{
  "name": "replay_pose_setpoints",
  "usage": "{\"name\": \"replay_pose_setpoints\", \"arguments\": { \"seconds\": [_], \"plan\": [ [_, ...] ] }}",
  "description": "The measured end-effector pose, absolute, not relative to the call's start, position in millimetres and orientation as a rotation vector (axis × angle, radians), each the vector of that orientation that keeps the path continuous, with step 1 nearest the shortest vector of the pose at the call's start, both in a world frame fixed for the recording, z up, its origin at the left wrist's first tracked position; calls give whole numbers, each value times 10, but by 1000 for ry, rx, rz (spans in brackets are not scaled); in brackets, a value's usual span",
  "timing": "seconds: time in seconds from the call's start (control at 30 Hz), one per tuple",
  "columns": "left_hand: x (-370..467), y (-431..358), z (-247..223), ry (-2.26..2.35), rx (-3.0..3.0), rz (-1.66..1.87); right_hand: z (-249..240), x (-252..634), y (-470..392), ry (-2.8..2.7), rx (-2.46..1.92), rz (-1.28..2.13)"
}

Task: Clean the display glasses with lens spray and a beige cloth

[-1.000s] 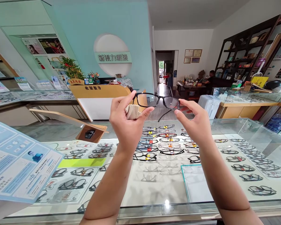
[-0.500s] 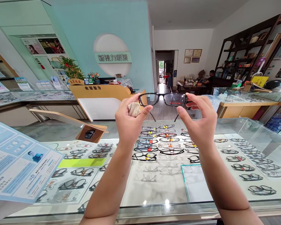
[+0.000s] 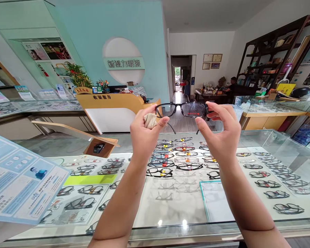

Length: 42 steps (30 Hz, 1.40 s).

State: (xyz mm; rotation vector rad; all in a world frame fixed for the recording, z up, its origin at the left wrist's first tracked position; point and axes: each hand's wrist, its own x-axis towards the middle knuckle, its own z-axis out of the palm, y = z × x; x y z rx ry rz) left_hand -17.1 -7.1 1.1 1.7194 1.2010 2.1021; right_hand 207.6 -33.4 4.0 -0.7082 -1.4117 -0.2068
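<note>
While the left hand [image 3: 144,136], curled, holds a cloth [image 3: 150,121] and one end of the glasses [image 3: 178,104], the right hand [image 3: 223,132], more loosely spread, grips the other end.

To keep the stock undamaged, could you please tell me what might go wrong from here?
The black-framed glasses are held in the air near the glass counter, so a slip could damage either. The left hand also holds a cloth, which might weaken its grip. Thumbs close to the lenses could smudge them.
</note>
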Motion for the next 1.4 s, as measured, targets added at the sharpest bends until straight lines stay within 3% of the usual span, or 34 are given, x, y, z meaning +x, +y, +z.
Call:
{"name": "replay_pose_setpoints", "arguments": {
  "seconds": [0.93, 1.2, 1.4],
  "plan": [
    [-172, -40, -15, 1184, 1760, 1967, 68, 2069, -396, -1396, -733, -206],
    [-89, -116, -38, 1147, 1948, 2373, -3, 2111, -307, -1442, -879, -61],
    [-20, -247, -17, 1270, 2032, 2407, -48, 2111, -236, -1473, -981, -29]
  ]
}}
